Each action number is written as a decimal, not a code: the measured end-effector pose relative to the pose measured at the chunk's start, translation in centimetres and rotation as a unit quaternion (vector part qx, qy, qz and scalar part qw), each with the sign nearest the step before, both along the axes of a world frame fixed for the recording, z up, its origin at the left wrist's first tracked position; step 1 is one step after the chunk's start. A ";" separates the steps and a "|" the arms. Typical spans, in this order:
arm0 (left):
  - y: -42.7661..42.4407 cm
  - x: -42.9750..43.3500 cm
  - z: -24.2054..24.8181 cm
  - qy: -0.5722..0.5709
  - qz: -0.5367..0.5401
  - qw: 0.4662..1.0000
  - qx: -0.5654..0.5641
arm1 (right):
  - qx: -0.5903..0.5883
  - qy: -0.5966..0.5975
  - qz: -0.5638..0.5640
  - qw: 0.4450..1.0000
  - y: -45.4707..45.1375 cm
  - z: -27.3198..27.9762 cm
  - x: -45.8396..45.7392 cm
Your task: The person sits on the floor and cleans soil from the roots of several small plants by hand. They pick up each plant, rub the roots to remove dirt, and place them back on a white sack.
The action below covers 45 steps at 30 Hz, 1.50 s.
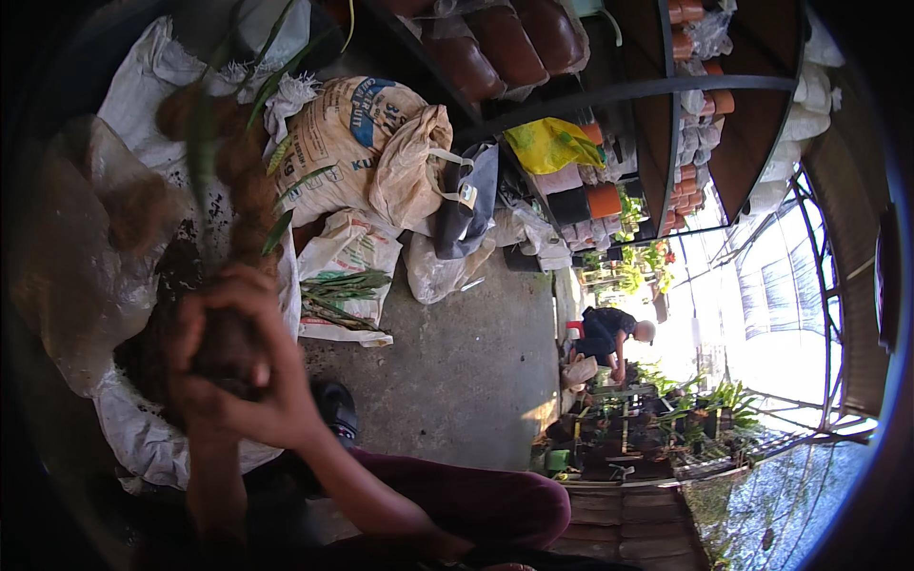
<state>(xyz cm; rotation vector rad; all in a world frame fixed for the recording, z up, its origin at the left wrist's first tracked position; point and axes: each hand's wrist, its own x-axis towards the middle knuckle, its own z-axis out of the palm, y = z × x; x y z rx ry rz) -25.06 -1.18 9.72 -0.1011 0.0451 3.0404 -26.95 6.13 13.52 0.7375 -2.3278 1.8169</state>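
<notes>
My left hand (187,360) and my right hand (283,378) are cupped around a dark brown clump (223,342), fingers wrapped over it from both sides. Motion blur and the fingers hide its detail. Beneath them, dark loose soil (146,357) lies on a spread white woven sack (139,442). Several brown fibrous clumps (246,164) form a row on the sack, beyond my hands. Long green leaves (277,232) stick out around them, and one blurred leaf (200,143) hangs close to the camera. Left of my hands is a translucent plastic bag (93,314) with brown material.
A bundle of cut long leaves (350,296) lies on a printed sack (389,250). A full printed sack (325,135) stands behind it. Shelving (557,100) carries plant pots (518,43). Across the concrete floor (457,371), another person (607,335) bends over plants (643,421).
</notes>
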 end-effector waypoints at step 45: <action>8.3 6.1 -2.5 0.018 -0.185 0.950 -0.252 | -0.064 -0.106 -0.253 0.960 9.5 -6.4 10.5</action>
